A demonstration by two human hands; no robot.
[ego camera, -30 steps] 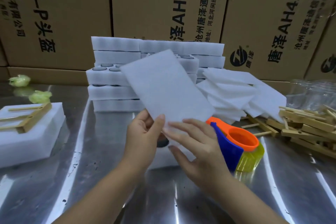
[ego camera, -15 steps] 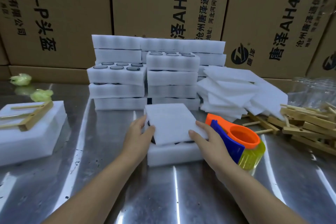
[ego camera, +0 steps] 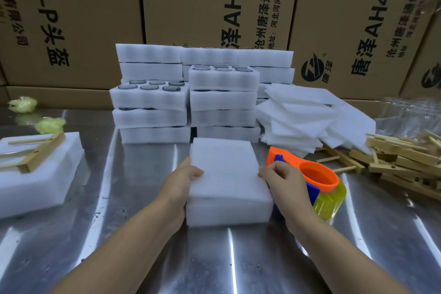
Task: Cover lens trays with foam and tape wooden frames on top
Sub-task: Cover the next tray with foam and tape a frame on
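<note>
A white foam sheet lies flat on a white foam lens tray in the middle of the steel table and hides the lenses. My left hand grips the left edge of sheet and tray. My right hand pinches the right edge with curled fingers. Loose foam sheets are piled to the right. Wooden frames lie in a heap at the far right. An orange, blue and yellow tape dispenser stands just right of the tray, behind my right hand.
Stacks of lens trays stand behind the work spot. A taped tray with a wooden frame sits at the left. Two green wads lie at the back left. Cardboard boxes wall off the back. Clear plastic bags lie far right.
The foam sheet came down from in front of me onto the tray and now lies square on it. Both hands moved down to the tray's side edges.
</note>
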